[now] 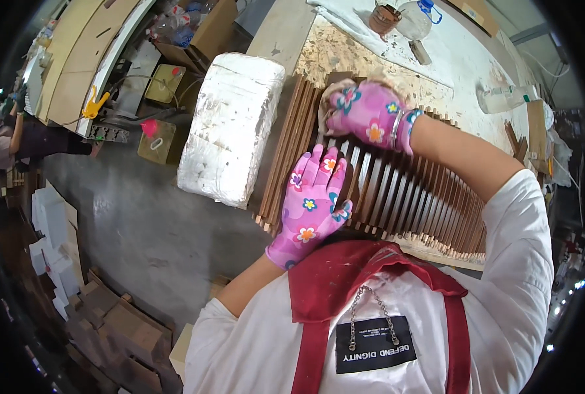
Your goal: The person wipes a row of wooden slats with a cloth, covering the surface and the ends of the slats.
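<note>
A long row of dark brown wooden slats lies side by side on the workbench, their pale ends toward me. My left hand, in a pink flowered glove, rests flat on the slats at the left part of the row, fingers stretched out. Farther up, my right hand, gloved alike, presses a crumpled beige rag onto the far part of the slats. The fingers curl over the cloth and are partly hidden. Shiny streaks show on several slats between my hands and to the right.
A white wrapped block stands left of the slats. Beyond them are a brown jar, a clear jug and a clear bottle. Metal cans and a yellow-handled tool sit left. Another person is at far left.
</note>
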